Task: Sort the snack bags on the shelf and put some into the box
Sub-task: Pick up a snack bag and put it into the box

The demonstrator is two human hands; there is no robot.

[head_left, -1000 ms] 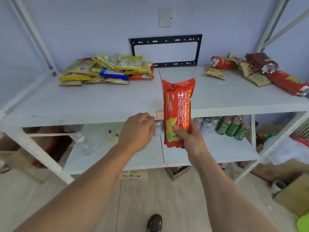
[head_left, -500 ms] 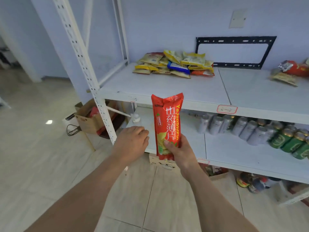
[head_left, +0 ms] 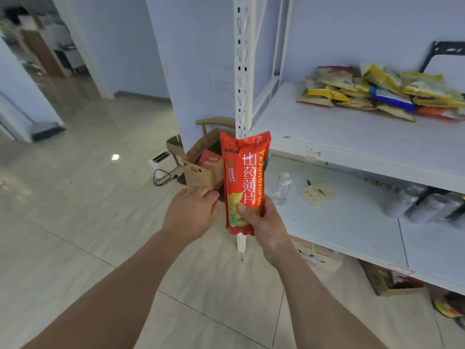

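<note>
My right hand [head_left: 264,224] grips the lower end of a long red snack bag [head_left: 242,172] and holds it upright in front of the shelf post. My left hand [head_left: 192,212] hovers just left of the bag with loosely curled fingers and holds nothing. Beyond the bag, an open cardboard box [head_left: 201,167] stands on the floor at the shelf's left end, with a red bag [head_left: 208,159] inside it. A pile of yellow, blue and orange snack bags [head_left: 382,93] lies at the back of the white upper shelf [head_left: 352,137].
The perforated white shelf post [head_left: 242,71] rises just behind the held bag. The lower shelf [head_left: 347,217] carries a clear bottle [head_left: 283,187], a paper note [head_left: 315,193] and several cans [head_left: 422,204]. A white toaster [head_left: 163,161] sits on the tiled floor left of the box.
My view has swung left past the shelf's left post, bringing the floor box into sight. The red bag stays upright in my right hand; my left hand keeps beside it.
</note>
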